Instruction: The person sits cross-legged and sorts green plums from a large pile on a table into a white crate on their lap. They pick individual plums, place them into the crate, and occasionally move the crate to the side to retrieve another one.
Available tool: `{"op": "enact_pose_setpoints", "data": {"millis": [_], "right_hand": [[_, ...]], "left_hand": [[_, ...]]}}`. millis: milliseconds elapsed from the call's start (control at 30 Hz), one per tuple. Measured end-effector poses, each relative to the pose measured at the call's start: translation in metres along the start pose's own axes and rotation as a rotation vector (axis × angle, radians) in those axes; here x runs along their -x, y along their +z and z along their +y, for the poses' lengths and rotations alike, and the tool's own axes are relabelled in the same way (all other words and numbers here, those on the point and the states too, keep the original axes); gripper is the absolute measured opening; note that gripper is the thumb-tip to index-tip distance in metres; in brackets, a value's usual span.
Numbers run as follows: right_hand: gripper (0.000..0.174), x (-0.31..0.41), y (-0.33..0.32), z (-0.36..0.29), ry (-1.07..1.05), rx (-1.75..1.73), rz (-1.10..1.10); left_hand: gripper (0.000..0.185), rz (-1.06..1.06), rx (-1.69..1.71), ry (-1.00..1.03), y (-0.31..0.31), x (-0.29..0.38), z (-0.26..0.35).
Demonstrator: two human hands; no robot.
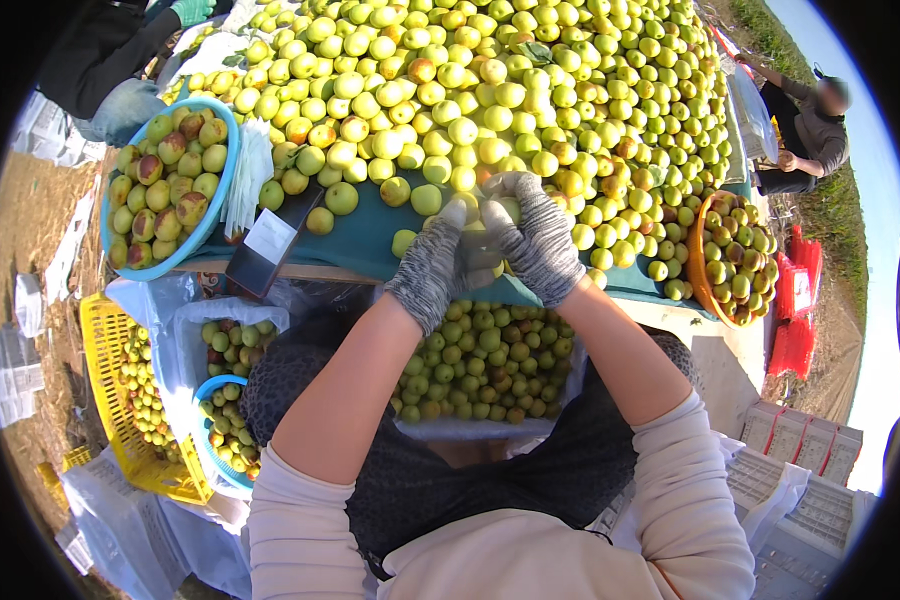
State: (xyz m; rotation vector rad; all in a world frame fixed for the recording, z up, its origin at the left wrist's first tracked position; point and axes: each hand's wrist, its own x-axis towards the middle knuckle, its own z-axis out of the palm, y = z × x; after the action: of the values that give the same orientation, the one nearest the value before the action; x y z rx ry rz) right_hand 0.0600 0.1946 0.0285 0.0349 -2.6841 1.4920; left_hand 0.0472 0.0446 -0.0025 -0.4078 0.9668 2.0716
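Over the front edge of a cloth-covered table (360, 240) are my two hands in grey knitted gloves. My left hand (442, 259) is curled, palm inward, with its fingertips by some yellow-green fruit; whether it holds one is blurred. My right hand (532, 232) bends its fingers around a pale green fruit (508, 210). A large heap of green and reddish jujube-like fruit (495, 97) covers the table beyond them. Below my hands, between my knees, a lined crate (472, 429) holds more of the same fruit.
Blue basin (232, 161) of fruit at left, beside white sheets (249, 176) and a dark box (264, 255). Orange basket (696, 262) at right. Yellow crate (109, 375) and small blue basin (202, 431) lower left. A person (802, 127) sits at far right; another's gloved hand (127, 109) is upper left.
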Motion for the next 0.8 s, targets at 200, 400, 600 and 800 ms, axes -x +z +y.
{"op": "enact_pose_setpoints", "data": {"millis": [200, 400, 600, 800], "right_hand": [[0.038, -0.059, -0.015, 0.022, -0.350, 0.543, 0.155], [0.032, -0.135, -0.030, 0.080, -0.565, 1.101, 0.086], [0.032, -0.118, -0.067, 0.071, -0.137, 1.347, 0.115], [0.025, -0.116, 0.022, 0.028, -0.404, 1.006, -0.281]], "left_hand": [[0.028, -0.058, -0.054, 0.217, -0.008, -0.028, 0.006], [0.019, 0.294, 0.088, 0.101, -0.002, -0.018, 0.016], [0.019, 0.213, 0.187, 0.209, 0.002, -0.015, 0.023], [0.025, 0.351, 0.172, 0.234, 0.008, -0.014, 0.021]]}}
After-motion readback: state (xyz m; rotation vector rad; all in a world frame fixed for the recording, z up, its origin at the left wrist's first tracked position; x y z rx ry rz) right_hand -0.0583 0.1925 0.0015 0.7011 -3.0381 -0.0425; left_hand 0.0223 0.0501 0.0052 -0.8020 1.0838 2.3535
